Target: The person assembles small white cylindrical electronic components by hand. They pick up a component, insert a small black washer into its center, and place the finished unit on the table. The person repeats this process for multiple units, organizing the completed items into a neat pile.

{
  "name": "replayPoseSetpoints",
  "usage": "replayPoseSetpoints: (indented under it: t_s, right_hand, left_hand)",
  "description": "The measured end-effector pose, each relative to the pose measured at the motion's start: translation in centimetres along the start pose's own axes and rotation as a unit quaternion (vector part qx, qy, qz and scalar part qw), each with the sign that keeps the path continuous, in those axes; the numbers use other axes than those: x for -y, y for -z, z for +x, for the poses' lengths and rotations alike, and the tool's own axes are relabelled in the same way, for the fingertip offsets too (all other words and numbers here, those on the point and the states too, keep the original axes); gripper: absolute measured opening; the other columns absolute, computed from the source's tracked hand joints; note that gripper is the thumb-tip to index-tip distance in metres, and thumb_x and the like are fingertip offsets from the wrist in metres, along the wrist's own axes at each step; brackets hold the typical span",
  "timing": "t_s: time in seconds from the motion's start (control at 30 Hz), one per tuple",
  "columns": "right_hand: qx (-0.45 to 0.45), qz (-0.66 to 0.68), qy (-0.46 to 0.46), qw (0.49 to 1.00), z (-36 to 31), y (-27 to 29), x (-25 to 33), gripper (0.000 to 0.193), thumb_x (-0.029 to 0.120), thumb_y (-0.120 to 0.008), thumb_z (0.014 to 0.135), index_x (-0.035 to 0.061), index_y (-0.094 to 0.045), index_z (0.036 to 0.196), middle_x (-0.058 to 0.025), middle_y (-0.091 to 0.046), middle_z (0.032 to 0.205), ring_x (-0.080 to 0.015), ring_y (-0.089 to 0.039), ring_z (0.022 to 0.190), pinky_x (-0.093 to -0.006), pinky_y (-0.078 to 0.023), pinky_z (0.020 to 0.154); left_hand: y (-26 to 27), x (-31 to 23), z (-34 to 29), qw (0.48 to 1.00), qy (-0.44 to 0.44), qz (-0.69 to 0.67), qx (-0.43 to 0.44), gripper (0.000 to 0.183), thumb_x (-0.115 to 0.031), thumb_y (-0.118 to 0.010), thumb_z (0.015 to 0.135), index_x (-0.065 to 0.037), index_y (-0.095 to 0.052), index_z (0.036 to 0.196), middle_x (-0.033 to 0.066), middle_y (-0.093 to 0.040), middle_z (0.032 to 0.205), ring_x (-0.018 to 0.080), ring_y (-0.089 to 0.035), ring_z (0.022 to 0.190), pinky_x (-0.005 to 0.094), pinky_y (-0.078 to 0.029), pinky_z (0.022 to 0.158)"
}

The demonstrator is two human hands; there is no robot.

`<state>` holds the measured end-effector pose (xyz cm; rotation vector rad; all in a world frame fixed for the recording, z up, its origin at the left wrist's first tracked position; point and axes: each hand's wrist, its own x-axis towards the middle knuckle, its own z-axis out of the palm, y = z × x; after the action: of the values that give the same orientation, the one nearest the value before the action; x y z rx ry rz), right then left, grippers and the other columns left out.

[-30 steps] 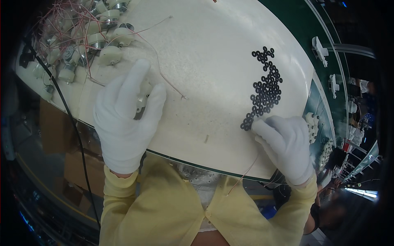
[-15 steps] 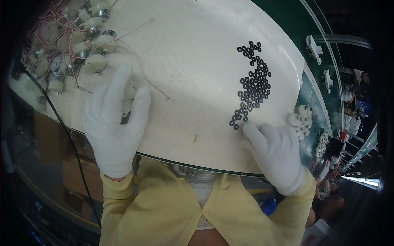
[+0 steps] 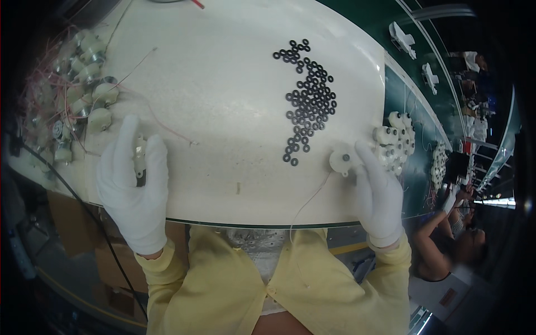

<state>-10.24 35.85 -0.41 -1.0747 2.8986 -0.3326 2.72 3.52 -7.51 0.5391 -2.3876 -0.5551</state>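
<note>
My left hand (image 3: 137,190), in a white glove, curls around a small motor (image 3: 140,159) at the table's near left. Its pale housing and a metal tab show between thumb and fingers. At the near right, my gloved right hand (image 3: 381,192) has its fingers stretched out beside another motor (image 3: 339,161). That one has a round white face with a black ring at its middle, and its right edge meets my fingers. A thin wire runs from it over the table edge onto my lap. Several black rubber rings (image 3: 310,97) lie in a loose patch beyond and left of my right hand.
A heap of motors with tangled pink wires (image 3: 72,95) fills the far left. White motors with black rings (image 3: 396,139) stand grouped on the green surface right of the white table (image 3: 218,100). A black cable (image 3: 84,201) crosses at left. Another person (image 3: 446,240) sits at right.
The right hand has drawn back to the right of the motor, whose white face now shows with a ring on it. My left hand keeps its motor. The whole view has shifted.
</note>
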Motion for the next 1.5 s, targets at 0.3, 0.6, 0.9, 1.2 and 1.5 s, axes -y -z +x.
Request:
replayPoseSetpoints:
  t_s: [0.3,0.6,0.9,1.2,1.5]
  right_hand:
    - [-0.017,-0.115,0.035,0.993,1.8,-2.1,0.4,0.038,0.047,-0.078,0.083,0.0192,-0.064,0.104,0.0010,-0.054,0.064,-0.0233,-0.055,0.053,-0.0387,-0.041,0.057]
    - [-0.048,0.119,-0.006,0.992,-1.2,2.5,-2.8,0.040,0.028,-0.084,0.079,0.0085,-0.073,0.111,-0.0021,-0.067,0.085,-0.0168,-0.064,0.069,-0.0292,-0.047,0.064]
    - [-0.162,0.116,-0.238,0.951,-8.7,2.7,-14.7,0.043,0.011,-0.079,0.085,0.0033,-0.072,0.126,0.0004,-0.060,0.085,-0.0057,-0.052,0.069,-0.0227,-0.040,0.060]
    - [-0.159,0.038,-0.193,0.968,-9.7,1.6,-18.8,0.043,0.005,-0.064,0.089,0.0049,-0.067,0.132,-0.0125,-0.068,0.094,-0.0299,-0.065,0.083,-0.0402,-0.052,0.077]
    - [-0.189,-0.019,-0.186,0.964,-7.0,1.5,-16.5,0.047,0.037,-0.081,0.081,0.0068,-0.073,0.117,-0.0106,-0.069,0.088,-0.0295,-0.067,0.078,-0.0395,-0.052,0.070]
  left_hand:
    - [0.2,-0.5,-0.1,0.999,0.038,0.005,0.023,0.040,-0.007,-0.074,0.093,-0.001,-0.067,0.132,0.0120,-0.071,0.109,0.0230,-0.065,0.093,0.0340,-0.051,0.083]
    - [0.1,0.0,-0.6,0.998,0.057,-0.001,0.032,0.039,-0.006,-0.069,0.097,-0.001,-0.065,0.136,0.0067,-0.066,0.101,0.0153,-0.055,0.082,0.0299,-0.046,0.074]
    - [0.1,0.1,-0.4,0.999,0.036,0.009,0.040,0.039,-0.005,-0.066,0.098,0.001,-0.063,0.136,0.0056,-0.065,0.103,0.0141,-0.052,0.081,0.0286,-0.044,0.073]
    - [0.0,0.9,-0.4,0.999,0.012,0.026,0.041,0.039,-0.008,-0.066,0.100,0.001,-0.062,0.138,0.0111,-0.067,0.111,0.0213,-0.061,0.096,0.0336,-0.048,0.086]
    - [0.4,0.4,0.0,0.996,0.036,0.044,0.073,0.039,-0.013,-0.062,0.104,0.006,-0.059,0.138,0.0187,-0.066,0.130,0.0280,-0.063,0.117,0.0368,-0.048,0.102]
